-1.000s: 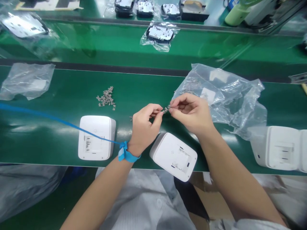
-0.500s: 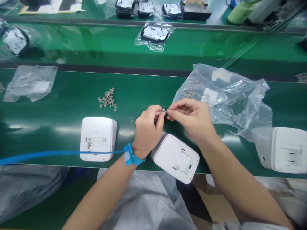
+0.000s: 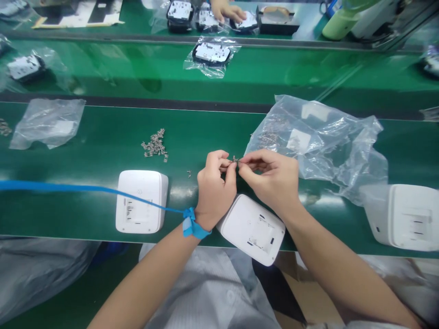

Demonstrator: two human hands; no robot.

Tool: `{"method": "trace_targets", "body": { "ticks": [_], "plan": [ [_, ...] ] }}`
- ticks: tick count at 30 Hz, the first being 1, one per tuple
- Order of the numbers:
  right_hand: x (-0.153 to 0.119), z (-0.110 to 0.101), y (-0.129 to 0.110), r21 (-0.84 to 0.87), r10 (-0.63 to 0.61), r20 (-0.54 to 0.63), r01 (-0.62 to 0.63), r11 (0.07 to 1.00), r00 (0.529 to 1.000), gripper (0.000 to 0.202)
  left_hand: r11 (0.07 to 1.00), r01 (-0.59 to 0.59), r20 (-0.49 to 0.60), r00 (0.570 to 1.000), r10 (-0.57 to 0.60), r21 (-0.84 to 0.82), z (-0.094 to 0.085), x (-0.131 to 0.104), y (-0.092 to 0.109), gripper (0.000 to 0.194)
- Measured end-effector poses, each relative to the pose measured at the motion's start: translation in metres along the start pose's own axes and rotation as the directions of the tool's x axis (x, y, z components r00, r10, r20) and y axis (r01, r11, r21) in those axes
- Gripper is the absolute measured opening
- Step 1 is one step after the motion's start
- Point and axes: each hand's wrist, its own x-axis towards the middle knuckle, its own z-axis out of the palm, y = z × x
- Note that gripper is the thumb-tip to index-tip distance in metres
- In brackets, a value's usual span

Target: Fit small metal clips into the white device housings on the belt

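My left hand [image 3: 216, 194], wearing a blue wrist strap [image 3: 191, 225], pinches small metal pieces [image 3: 234, 159] between thumb and fingers. From the other side the fingertips of my right hand [image 3: 274, 180] are closed on the same pieces. Their exact kind is too small to make out. Just below my hands a white plastic housing [image 3: 245, 219] lies slanted over the table's front edge, with a recessed area facing up. Left of my left hand rest a few loose metal pieces [image 3: 189, 173], and farther off a heap of metal pieces [image 3: 156, 145].
Another white housing [image 3: 142, 180] stands at left, a third [image 3: 411, 201] at far right. A clear plastic bag [image 3: 329, 146] of metal pieces lies behind my right hand; a smaller bag [image 3: 48, 123] is at left. A co-worker's hand [image 3: 228, 10] is across the line, near bagged units [image 3: 212, 52].
My hands stay together at nearly the same spot, fingers slightly shifted. The blue cord has risen at left. A co-worker's hand has appeared at the top, and the bagged unit has shifted left.
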Motion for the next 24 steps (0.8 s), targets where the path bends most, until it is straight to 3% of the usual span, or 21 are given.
{"method": "trace_targets", "body": {
  "ticks": [4, 9, 13, 16, 20, 24],
  "plan": [
    [-0.004, 0.003, 0.000, -0.087, -0.087, -0.032, 0.084, 0.993, 0.996, 0.007, 1.000, 0.025, 0.009, 1.000, -0.025, -0.012, 0.000, -0.001, 0.002, 0.021],
    [-0.008, 0.005, -0.004, -0.091, -0.087, -0.050, 0.082, 0.992, 0.995, 0.008, 0.962, 0.152, 0.026, 0.988, -0.150, -0.227, 0.001, 0.000, 0.000, 0.025],
    [-0.008, 0.007, -0.007, -0.129, -0.149, -0.049, 0.141, 0.981, 0.988, 0.012, 0.820, 0.287, 0.096, 0.956, -0.277, -0.496, 0.000, 0.008, -0.002, 0.027],
    [-0.009, 0.007, -0.008, -0.136, -0.204, -0.051, 0.196, 0.971, 0.978, 0.014, 0.665, 0.407, 0.232, 0.912, -0.339, -0.627, -0.005, 0.015, -0.002, 0.030],
    [-0.007, 0.006, -0.002, -0.023, -0.174, -0.029, 0.173, 0.985, 0.984, 0.012, 0.585, 0.506, 0.335, 0.861, -0.382, -0.634, -0.012, 0.020, -0.004, 0.031],
    [0.002, 0.004, 0.008, 0.201, -0.036, 0.102, 0.015, 0.979, 0.994, 0.028, 0.562, 0.520, 0.344, 0.852, -0.395, -0.643, -0.016, 0.022, -0.001, 0.032]
  ]
}}
